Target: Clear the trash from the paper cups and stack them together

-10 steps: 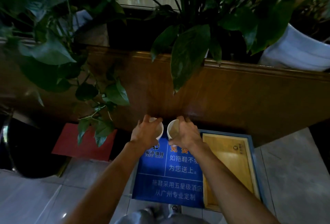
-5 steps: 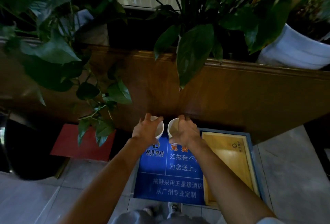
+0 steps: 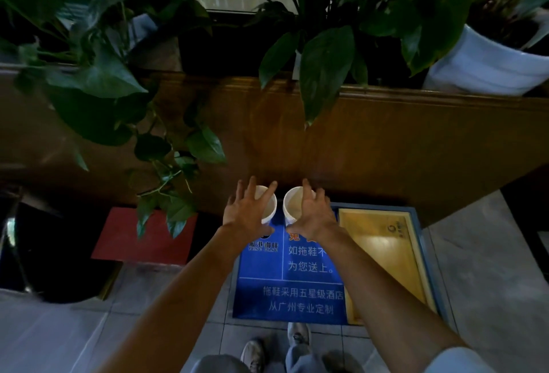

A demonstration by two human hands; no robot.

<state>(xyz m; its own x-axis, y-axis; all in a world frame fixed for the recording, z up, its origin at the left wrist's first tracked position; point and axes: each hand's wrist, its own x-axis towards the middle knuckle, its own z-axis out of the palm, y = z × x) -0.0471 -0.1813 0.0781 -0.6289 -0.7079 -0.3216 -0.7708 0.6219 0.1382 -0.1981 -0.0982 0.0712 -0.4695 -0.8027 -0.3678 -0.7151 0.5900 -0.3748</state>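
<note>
Two white paper cups stand upright side by side at the far edge of a blue box (image 3: 297,292), just in front of a wooden counter. My left hand (image 3: 245,213) is over the left cup (image 3: 269,207) with its fingers spread, thumb on the near side. Fingers likewise apart, my right hand (image 3: 315,215) covers the right side of the right cup (image 3: 292,209). Neither hand is closed around a cup. The right cup's inside looks beige; what the cups contain is too dim to make out.
The wooden counter (image 3: 386,146) rises right behind the cups, with leafy plants (image 3: 323,69) and a white planter (image 3: 487,69) overhanging it. A yellow wooden tray (image 3: 383,247) fills the box's right part. A red mat (image 3: 127,239) and a dark bin (image 3: 44,253) are at the left.
Both hands were curled around the cups before. Now their fingers have spread and loosened from the cups. The cups stay side by side in about the same spot.
</note>
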